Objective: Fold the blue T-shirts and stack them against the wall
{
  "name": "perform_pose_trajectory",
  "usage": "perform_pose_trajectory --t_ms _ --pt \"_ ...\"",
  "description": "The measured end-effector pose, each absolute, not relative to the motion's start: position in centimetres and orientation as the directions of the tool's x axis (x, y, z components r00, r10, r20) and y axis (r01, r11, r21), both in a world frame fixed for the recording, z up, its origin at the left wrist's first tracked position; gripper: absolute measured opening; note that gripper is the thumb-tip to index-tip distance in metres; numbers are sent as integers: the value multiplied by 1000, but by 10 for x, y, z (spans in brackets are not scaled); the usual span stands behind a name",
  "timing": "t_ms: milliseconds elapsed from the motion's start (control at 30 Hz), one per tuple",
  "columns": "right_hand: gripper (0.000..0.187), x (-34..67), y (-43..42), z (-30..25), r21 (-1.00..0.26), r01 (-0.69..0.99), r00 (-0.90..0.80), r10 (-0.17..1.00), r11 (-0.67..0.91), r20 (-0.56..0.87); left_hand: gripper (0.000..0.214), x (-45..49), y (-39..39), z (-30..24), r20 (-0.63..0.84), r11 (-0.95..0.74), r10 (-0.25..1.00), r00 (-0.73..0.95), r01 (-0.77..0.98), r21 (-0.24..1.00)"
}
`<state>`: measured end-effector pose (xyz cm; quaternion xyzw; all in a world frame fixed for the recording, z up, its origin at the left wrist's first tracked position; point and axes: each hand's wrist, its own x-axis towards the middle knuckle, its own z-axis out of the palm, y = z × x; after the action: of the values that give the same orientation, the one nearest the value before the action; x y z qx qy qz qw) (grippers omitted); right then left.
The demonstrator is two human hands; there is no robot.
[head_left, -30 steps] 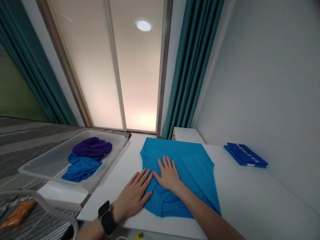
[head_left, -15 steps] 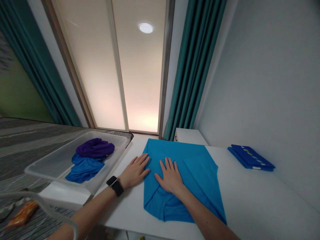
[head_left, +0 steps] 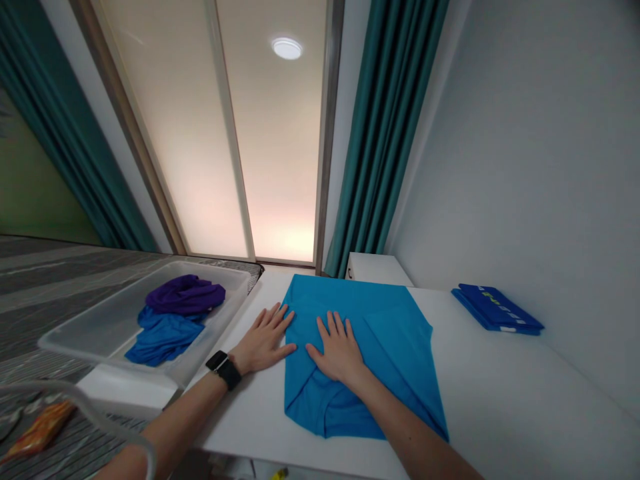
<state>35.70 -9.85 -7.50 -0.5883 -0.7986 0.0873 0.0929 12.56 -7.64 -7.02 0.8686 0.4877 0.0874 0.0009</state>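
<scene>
A light blue shirt (head_left: 395, 347), partly folded, lies flat on the white table (head_left: 500, 400). My right hand (head_left: 337, 350) rests palm down on the middle of the cloth, fingers spread. Along the shirt's left edge lies my left hand (head_left: 263, 339), also flat with fingers apart, mostly on the tabletop and touching the fabric with its fingertips and thumb. A black watch (head_left: 225, 369) is on the left wrist. Neither hand grips anything.
On the left, a translucent plastic bin (head_left: 95, 333) holds a purple garment (head_left: 185, 295) and a blue garment (head_left: 165, 337). A folded dark blue garment (head_left: 500, 310) lies at the right near the wall. Behind the table stands a white cabinet (head_left: 380, 269). A pale curved tube (head_left: 100, 417) crosses the lower left.
Both hands stay nearly in place on and beside the shirt. The whole view has shifted slightly; the shirt's folds look the same.
</scene>
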Motion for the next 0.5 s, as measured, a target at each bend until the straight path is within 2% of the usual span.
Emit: perform_pose_trajectory --t_ms 200,333,500 --pt "69 366 -108 -65 -233 910 -321 939 342 125 67 149 -103 -59 164 -612 790 591 777 150" --pt "65 393 -126 -58 -208 891 -386 914 404 122 66 176 -126 -54 176 -710 704 688 682 174" --pt "59 445 -162 -59 -203 894 -387 917 400 99 71 199 -144 -52 113 -755 653 749 631 179"
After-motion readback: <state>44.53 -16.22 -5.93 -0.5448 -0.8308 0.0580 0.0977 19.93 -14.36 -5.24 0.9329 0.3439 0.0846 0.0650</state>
